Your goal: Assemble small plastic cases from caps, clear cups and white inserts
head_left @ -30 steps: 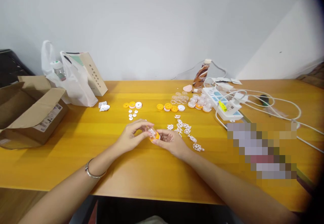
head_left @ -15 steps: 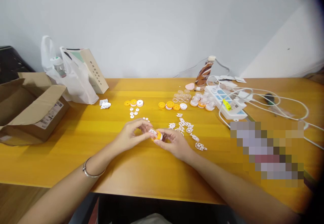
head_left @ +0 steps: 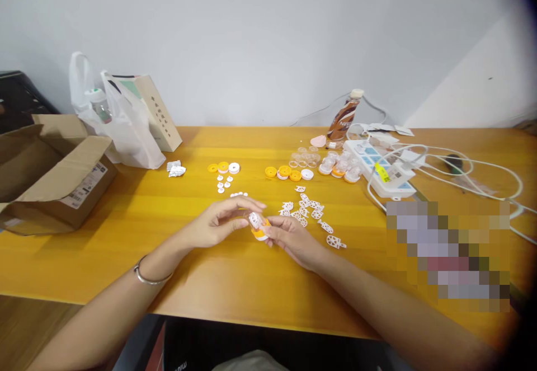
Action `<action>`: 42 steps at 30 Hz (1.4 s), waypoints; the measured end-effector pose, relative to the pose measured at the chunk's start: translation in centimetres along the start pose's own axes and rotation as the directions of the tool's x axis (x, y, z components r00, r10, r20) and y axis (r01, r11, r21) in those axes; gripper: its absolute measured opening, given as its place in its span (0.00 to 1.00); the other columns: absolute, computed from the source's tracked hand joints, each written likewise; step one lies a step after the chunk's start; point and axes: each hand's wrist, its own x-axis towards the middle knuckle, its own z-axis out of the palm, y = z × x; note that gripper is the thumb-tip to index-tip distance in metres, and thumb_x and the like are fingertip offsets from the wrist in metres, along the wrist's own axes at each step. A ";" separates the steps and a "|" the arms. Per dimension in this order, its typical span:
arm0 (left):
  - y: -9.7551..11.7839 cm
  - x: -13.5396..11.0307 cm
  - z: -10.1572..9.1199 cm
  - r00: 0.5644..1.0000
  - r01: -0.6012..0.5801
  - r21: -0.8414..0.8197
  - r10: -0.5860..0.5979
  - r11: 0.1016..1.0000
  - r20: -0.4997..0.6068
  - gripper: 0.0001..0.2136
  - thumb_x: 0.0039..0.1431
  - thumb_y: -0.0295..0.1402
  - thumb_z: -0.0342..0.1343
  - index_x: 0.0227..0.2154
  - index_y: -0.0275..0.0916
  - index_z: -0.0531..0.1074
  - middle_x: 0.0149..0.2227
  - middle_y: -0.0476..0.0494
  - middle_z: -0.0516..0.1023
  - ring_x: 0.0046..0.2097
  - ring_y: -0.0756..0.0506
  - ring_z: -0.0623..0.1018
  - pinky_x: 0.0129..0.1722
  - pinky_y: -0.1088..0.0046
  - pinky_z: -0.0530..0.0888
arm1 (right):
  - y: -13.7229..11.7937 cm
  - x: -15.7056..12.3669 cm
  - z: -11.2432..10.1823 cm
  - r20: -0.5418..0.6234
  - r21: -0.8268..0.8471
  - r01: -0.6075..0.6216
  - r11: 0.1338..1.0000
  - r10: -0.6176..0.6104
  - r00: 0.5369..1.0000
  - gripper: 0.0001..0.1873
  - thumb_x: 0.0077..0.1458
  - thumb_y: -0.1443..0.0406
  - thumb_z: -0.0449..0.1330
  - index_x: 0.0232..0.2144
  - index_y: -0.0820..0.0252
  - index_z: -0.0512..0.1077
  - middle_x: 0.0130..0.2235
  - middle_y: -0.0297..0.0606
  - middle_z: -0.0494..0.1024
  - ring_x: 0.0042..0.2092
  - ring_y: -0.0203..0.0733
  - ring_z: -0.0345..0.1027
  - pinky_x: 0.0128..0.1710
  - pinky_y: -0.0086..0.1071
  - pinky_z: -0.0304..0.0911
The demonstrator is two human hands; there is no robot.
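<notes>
Over the middle of the yellow table (head_left: 260,287), my left hand (head_left: 218,224) and my right hand (head_left: 291,236) meet around one small part with an orange base and a clear-and-white top (head_left: 257,224). Fingers of both hands pinch it from either side. A silver bangle (head_left: 147,277) circles my left wrist. Several flat white wheel-shaped pieces (head_left: 310,210) lie just right of my hands. Tiny white discs (head_left: 224,181) and orange and white caps (head_left: 223,167) lie beyond my left hand.
More orange and white caps (head_left: 289,173) and clear cups (head_left: 335,165) sit near a white power strip (head_left: 380,174) with trailing cables. A brown bottle (head_left: 344,116) stands at the back. An open cardboard box (head_left: 50,172) and a white plastic bag (head_left: 126,133) occupy the left.
The small part has been turned between my fingers, so its white top now faces up. My hands stay together at the table's middle. The camera has tipped slightly.
</notes>
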 end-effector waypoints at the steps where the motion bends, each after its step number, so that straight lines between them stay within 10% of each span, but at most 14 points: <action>1: 0.0 0.0 0.1 1.000 0.008 0.015 -0.008 1.000 -0.023 0.16 0.58 0.27 0.50 0.50 0.41 0.64 0.54 0.37 0.65 0.55 0.42 0.66 0.53 0.61 0.67 | 0.0 0.0 0.0 -0.006 -0.020 0.007 1.000 -0.007 1.000 0.13 0.43 0.56 0.63 0.28 0.61 0.76 0.25 0.32 0.71 0.26 0.31 0.58 0.27 0.26 0.55; 6: -0.6 0.2 0.6 0.969 0.145 0.169 -0.105 0.975 -0.225 0.12 0.55 0.32 0.55 0.43 0.38 0.68 0.40 0.40 0.74 0.39 0.47 0.75 0.41 0.69 0.73 | 0.0 0.0 -0.1 -0.049 -0.166 0.048 0.985 -0.057 0.997 0.15 0.42 0.57 0.64 0.31 0.60 0.75 0.25 0.31 0.71 0.27 0.32 0.58 0.29 0.28 0.55; 20: 0.1 0.3 0.2 0.989 0.060 0.245 -0.025 0.968 -0.144 0.10 0.56 0.31 0.54 0.40 0.36 0.71 0.38 0.41 0.74 0.37 0.49 0.73 0.39 0.72 0.71 | -0.4 -0.4 0.0 0.008 -0.291 0.112 0.950 -0.114 0.993 0.13 0.48 0.55 0.59 0.31 0.58 0.74 0.25 0.31 0.68 0.26 0.32 0.57 0.27 0.27 0.54; 31: -0.3 0.2 1.6 0.912 0.287 0.325 -0.153 0.901 -0.381 0.12 0.48 0.37 0.61 0.22 0.35 0.65 0.18 0.54 0.65 0.20 0.56 0.59 0.19 0.81 0.57 | -0.5 -1.0 0.9 -0.041 -0.695 0.252 0.674 -0.387 0.921 0.07 0.50 0.60 0.58 0.28 0.58 0.71 0.24 0.33 0.65 0.27 0.36 0.59 0.29 0.29 0.57; 37: -0.3 0.5 0.3 0.984 0.114 0.153 -0.091 0.982 -0.151 0.13 0.54 0.33 0.56 0.43 0.38 0.68 0.42 0.41 0.73 0.40 0.48 0.72 0.40 0.72 0.70 | 0.1 -0.3 0.3 -0.039 -0.444 0.182 0.877 -0.222 0.974 0.10 0.52 0.58 0.56 0.28 0.59 0.70 0.25 0.31 0.66 0.26 0.33 0.57 0.27 0.27 0.55; 42: -0.2 0.5 0.1 0.986 0.134 0.113 -0.121 0.985 -0.118 0.13 0.56 0.30 0.53 0.44 0.35 0.69 0.42 0.40 0.74 0.42 0.46 0.74 0.45 0.68 0.70 | -0.3 -0.4 0.2 -0.046 -0.535 0.191 0.823 -0.254 0.966 0.08 0.51 0.60 0.57 0.29 0.59 0.71 0.24 0.31 0.66 0.26 0.32 0.58 0.27 0.26 0.56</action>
